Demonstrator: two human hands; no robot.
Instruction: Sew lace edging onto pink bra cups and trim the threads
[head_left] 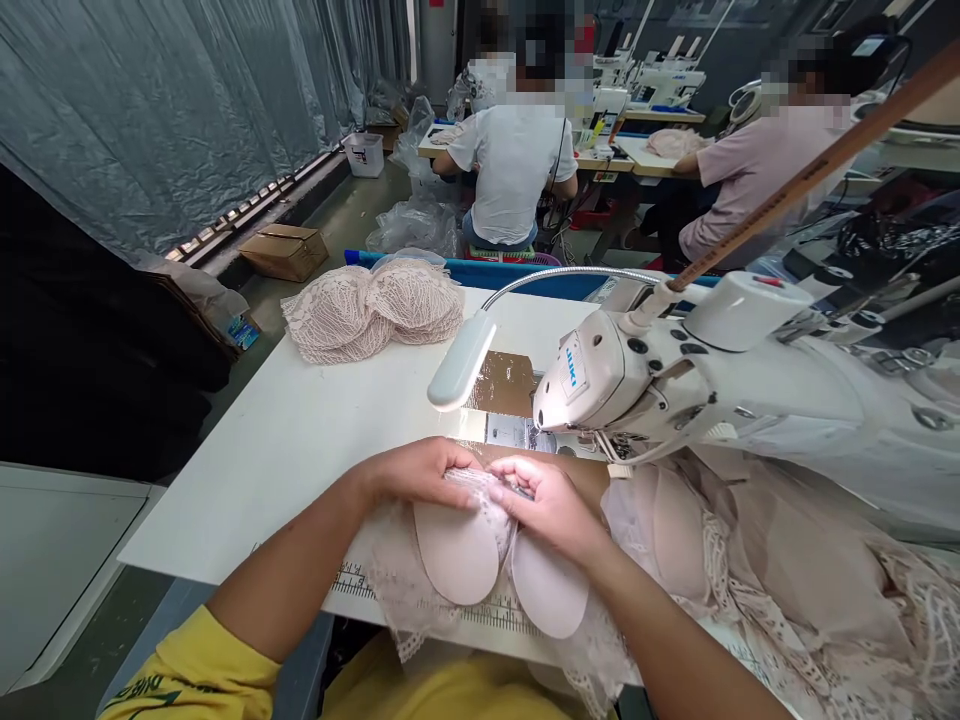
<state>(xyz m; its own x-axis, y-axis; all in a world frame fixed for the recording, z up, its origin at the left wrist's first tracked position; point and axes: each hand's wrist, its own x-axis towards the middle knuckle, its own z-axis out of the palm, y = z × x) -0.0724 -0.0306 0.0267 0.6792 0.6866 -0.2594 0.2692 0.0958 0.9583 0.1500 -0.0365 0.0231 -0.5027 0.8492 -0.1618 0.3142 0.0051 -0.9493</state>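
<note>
A pale pink lace bra (pixel 459 552) with smooth padded cups lies at the front edge of the white table, its lace hanging over the side. My left hand (pixel 420 475) grips its upper edge near the middle, thumb on top and fingers tucked behind. Close beside it, my right hand (pixel 551 505) pinches the same edge between thumb and fingers. Just beyond my hands is the needle area of a white sewing machine (pixel 600 375), and the bra is apart from the needle. The fingertips are partly hidden by the fabric.
Stacked lace bra cups (pixel 375 305) rest at the table's (pixel 247 480) back left. More lace pieces (pixel 750 550) are heaped on the right. A lamp (pixel 463 362) on a bent neck overhangs the work area. Two people (pixel 514 165) sit at machines ahead; a cardboard box (pixel 283 250) stands left.
</note>
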